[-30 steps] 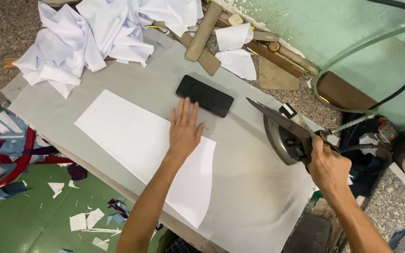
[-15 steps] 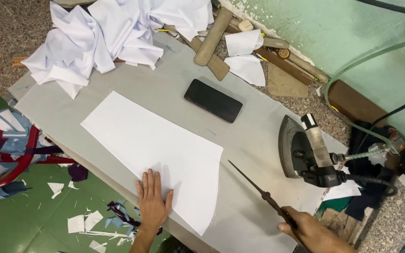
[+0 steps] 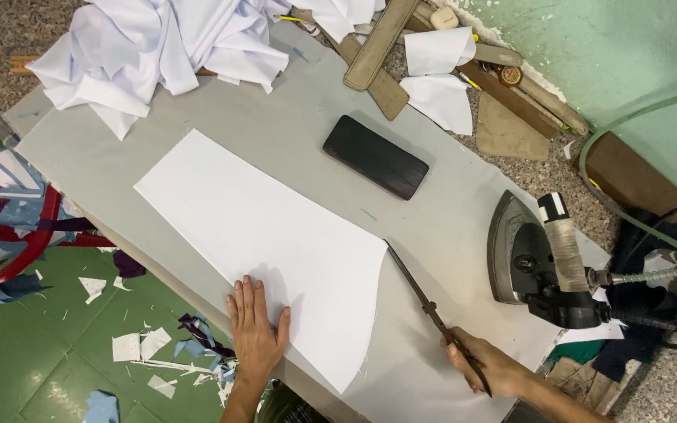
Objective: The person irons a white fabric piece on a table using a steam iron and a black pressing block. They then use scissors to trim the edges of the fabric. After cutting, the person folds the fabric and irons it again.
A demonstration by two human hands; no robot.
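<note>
A flat white fabric piece lies on the grey table cover. My left hand rests flat on its near edge, fingers spread. My right hand grips the handles of long dark scissors, whose closed blades point up toward the right edge of the white piece and nearly touch it.
A black phone lies beyond the white piece. A steam iron with its hose stands on its side at the right. Crumpled white cloth is heaped at the far left. Wooden tools lie at the back. Fabric scraps litter the green floor.
My left hand slid from the far side of the white piece to its near edge. My right hand came away from beside the iron with the scissors and brought their tips to the piece's right edge.
</note>
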